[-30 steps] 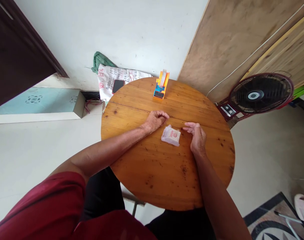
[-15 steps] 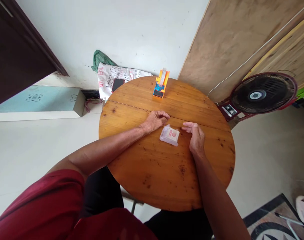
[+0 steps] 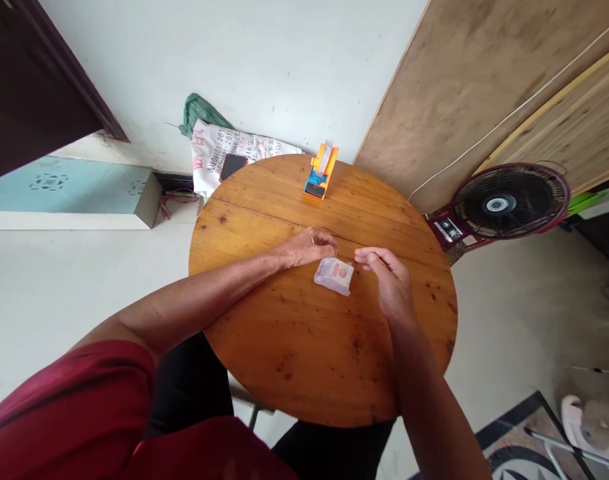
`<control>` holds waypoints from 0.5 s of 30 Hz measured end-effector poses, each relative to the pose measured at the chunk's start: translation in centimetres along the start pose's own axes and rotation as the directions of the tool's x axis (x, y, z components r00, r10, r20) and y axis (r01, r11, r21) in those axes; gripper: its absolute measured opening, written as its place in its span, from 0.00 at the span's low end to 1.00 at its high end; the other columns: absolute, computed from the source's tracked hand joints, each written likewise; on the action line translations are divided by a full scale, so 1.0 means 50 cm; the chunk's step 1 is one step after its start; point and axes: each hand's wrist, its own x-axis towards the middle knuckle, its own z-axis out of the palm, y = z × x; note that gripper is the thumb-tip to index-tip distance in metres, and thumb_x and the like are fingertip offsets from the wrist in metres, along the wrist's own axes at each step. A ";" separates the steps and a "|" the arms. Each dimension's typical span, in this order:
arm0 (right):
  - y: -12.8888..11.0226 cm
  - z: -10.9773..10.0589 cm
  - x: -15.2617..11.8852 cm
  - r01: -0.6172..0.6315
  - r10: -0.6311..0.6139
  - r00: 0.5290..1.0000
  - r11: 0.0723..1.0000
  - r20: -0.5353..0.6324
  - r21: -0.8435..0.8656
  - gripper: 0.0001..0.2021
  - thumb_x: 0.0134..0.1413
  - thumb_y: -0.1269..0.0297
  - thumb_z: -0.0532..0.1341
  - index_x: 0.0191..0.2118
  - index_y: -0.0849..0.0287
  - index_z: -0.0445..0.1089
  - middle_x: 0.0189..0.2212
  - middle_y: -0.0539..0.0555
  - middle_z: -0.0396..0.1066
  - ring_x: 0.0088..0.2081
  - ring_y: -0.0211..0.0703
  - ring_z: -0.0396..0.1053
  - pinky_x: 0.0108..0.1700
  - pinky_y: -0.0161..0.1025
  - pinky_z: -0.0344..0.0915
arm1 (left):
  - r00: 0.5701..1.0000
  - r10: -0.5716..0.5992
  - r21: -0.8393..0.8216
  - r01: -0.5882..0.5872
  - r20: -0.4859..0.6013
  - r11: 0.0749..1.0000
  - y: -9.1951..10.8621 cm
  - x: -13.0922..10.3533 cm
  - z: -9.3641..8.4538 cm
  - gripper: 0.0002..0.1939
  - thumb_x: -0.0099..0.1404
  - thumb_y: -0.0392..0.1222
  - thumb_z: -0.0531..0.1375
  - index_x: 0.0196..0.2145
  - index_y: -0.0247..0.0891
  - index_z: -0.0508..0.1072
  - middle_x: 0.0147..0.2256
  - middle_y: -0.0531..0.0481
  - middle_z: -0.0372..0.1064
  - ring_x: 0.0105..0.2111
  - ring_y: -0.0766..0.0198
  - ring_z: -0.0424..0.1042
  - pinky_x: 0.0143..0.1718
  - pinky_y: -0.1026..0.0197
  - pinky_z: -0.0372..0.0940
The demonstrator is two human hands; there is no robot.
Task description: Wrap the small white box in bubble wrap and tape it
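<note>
In the head view, a small plastic-wrapped packet with red print lies flat near the middle of the round wooden table, between the two hands and slightly on the near side of them. The left hand rests on the table at the packet's far left corner, its fingers curled and its thumb reaching toward the packet; whether thumb and fingers meet, or touch the wrap, cannot be told. The right hand is just beyond the packet's right edge, apart from it, its fingers bent and pointing toward the left hand, the thumb close to them; whether they press together or pinch anything is too small to tell.

An orange and blue tape dispenser with a roll of clear tape stands near the table's far edge, well apart from both hands. Past the far left edge are a printed white sack, a dark flat object on it and a green bag. A dark red fan is beyond the table's right edge.
</note>
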 end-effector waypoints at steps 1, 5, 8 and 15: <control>-0.023 -0.004 0.001 0.045 -0.039 0.996 0.996 0.086 -0.077 0.10 0.60 0.56 0.61 0.40 0.55 0.76 0.42 0.54 0.78 0.45 0.46 0.74 0.48 0.43 0.68 | 1.000 0.005 0.012 -0.005 0.018 1.000 0.000 -0.001 -0.002 0.12 0.53 0.46 0.61 0.32 0.35 0.76 0.30 0.52 0.74 0.33 0.64 0.70 0.37 0.63 0.63; -0.069 -0.016 0.027 0.192 -0.134 0.962 0.952 0.239 -0.237 0.10 0.59 0.60 0.62 0.45 0.53 0.76 0.43 0.52 0.78 0.45 0.46 0.74 0.48 0.44 0.68 | 0.997 0.013 0.101 -0.021 0.075 0.995 0.000 -0.003 -0.009 0.14 0.55 0.45 0.60 0.36 0.34 0.77 0.33 0.51 0.75 0.34 0.62 0.71 0.37 0.62 0.62; -0.038 -0.010 0.047 0.194 -0.177 0.971 0.975 0.158 -0.105 0.08 0.59 0.61 0.62 0.42 0.54 0.76 0.39 0.52 0.78 0.41 0.45 0.75 0.43 0.42 0.70 | 0.991 0.008 0.164 -0.031 0.136 0.986 0.004 -0.005 -0.013 0.16 0.56 0.44 0.59 0.39 0.34 0.77 0.34 0.51 0.75 0.35 0.62 0.71 0.38 0.63 0.63; 0.021 -0.024 0.042 0.223 -0.207 0.950 0.974 0.234 -0.046 0.03 0.57 0.65 0.64 0.35 0.53 0.77 0.35 0.51 0.77 0.38 0.43 0.74 0.44 0.42 0.69 | 0.977 -0.006 0.192 -0.036 0.214 0.981 0.015 -0.013 -0.014 0.16 0.59 0.44 0.59 0.42 0.33 0.77 0.38 0.49 0.77 0.37 0.63 0.72 0.39 0.64 0.64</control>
